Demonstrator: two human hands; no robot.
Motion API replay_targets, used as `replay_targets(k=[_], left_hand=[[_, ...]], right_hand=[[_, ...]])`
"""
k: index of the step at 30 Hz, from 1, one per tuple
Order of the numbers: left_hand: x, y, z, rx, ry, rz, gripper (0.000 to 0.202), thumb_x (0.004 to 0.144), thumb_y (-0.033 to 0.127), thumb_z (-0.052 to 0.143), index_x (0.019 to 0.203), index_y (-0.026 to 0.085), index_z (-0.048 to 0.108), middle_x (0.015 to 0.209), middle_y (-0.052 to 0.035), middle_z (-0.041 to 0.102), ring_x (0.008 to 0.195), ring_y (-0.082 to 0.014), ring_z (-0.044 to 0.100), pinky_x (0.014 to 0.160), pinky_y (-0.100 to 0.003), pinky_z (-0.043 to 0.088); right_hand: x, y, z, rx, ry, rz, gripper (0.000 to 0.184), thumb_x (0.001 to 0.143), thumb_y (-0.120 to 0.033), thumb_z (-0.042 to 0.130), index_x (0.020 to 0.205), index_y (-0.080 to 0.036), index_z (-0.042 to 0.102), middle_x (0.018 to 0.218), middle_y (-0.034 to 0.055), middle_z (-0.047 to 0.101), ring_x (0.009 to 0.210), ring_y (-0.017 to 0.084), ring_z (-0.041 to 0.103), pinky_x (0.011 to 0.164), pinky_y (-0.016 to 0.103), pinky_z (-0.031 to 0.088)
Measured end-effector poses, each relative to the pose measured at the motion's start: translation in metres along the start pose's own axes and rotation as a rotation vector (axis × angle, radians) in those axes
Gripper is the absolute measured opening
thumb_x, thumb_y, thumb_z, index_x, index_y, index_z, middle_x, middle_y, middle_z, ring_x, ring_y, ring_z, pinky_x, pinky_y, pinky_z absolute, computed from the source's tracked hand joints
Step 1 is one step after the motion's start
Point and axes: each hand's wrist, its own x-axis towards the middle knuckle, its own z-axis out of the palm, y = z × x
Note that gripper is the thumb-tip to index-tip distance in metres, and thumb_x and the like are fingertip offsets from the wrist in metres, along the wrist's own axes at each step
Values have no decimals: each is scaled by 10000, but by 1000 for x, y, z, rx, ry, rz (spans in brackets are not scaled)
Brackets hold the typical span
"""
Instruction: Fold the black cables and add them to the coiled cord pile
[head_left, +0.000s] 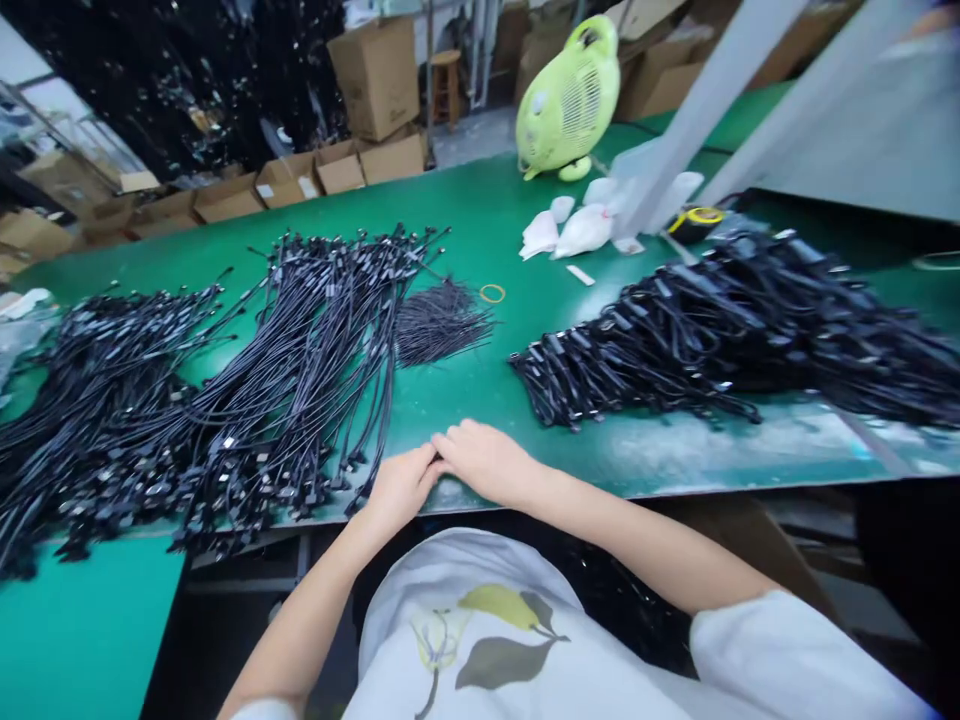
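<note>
My left hand and my right hand meet at the near edge of the green table, fingertips touching. Both have the fingers curled together; whether they pinch anything is hidden. Just left of my left hand lies a wide spread of black cables with plugs at their ends. A second big heap of black cables lies to the right of my right hand. A small bundle of thin black ties sits between the two heaps, farther back.
A green desk fan stands at the far edge, with white plastic bags beside it. A yellow rubber band lies by the ties. Cardboard boxes stand beyond the table. Grey slanted posts rise at right.
</note>
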Motion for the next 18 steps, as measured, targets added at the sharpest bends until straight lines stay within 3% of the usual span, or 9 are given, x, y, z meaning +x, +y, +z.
replay_targets(k=[2, 4, 8, 12, 15, 17, 18], left_hand=[[-3, -3, -2, 41, -97, 70, 196, 954, 362, 448, 998, 210, 563, 915, -43, 665, 832, -199, 634, 718, -272, 431], [-4, -6, -3, 79, -172, 89, 199, 957, 348, 447, 1037, 203, 558, 971, -61, 670, 879, -213, 639, 746, -283, 439], [-3, -5, -1, 141, -325, 51, 221, 976, 308, 392, 940, 185, 573, 852, -58, 681, 782, -220, 648, 687, -289, 430], [3, 3, 0, 52, -392, 90, 269, 979, 349, 391, 911, 190, 597, 848, -50, 685, 785, -218, 647, 706, -302, 453], [9, 2, -3, -108, -308, 167, 279, 962, 365, 445, 1157, 217, 578, 1098, -73, 668, 1006, -219, 628, 869, -328, 474], [12, -6, -8, -184, -137, 181, 416, 948, 353, 479, 1347, 238, 458, 1271, -94, 589, 1166, -219, 559, 999, -358, 433], [13, -11, -12, -205, -39, 161, 467, 947, 345, 480, 1396, 243, 404, 1300, -100, 566, 1194, -216, 541, 1030, -370, 418]], right_hand=[[-6, 7, 10, 33, -92, -15, 321, 1001, -341, 368, 888, -146, 596, 764, 68, 593, 739, 195, 525, 619, 306, 362], [-15, 10, 16, 34, -80, -34, 338, 1012, -338, 334, 856, -160, 575, 744, 56, 574, 733, 188, 516, 587, 294, 327], [-29, 5, 20, -26, -8, -132, 368, 985, -451, 393, 857, -146, 555, 781, 58, 568, 766, 185, 517, 660, 311, 349], [-32, 1, 28, -13, -55, -194, 303, 1007, -326, 368, 879, -145, 574, 772, 47, 597, 698, 166, 527, 622, 299, 329], [-42, 18, 16, 4, -146, -35, 329, 984, -393, 423, 837, -166, 610, 712, 43, 615, 657, 166, 549, 567, 290, 319], [-58, 44, -10, -66, -135, 171, 321, 956, -427, 479, 835, -176, 638, 734, 60, 639, 692, 174, 581, 580, 288, 358], [-67, 60, -27, -150, -68, 326, 307, 960, -412, 474, 881, -176, 653, 780, 80, 654, 730, 182, 598, 600, 292, 387]])
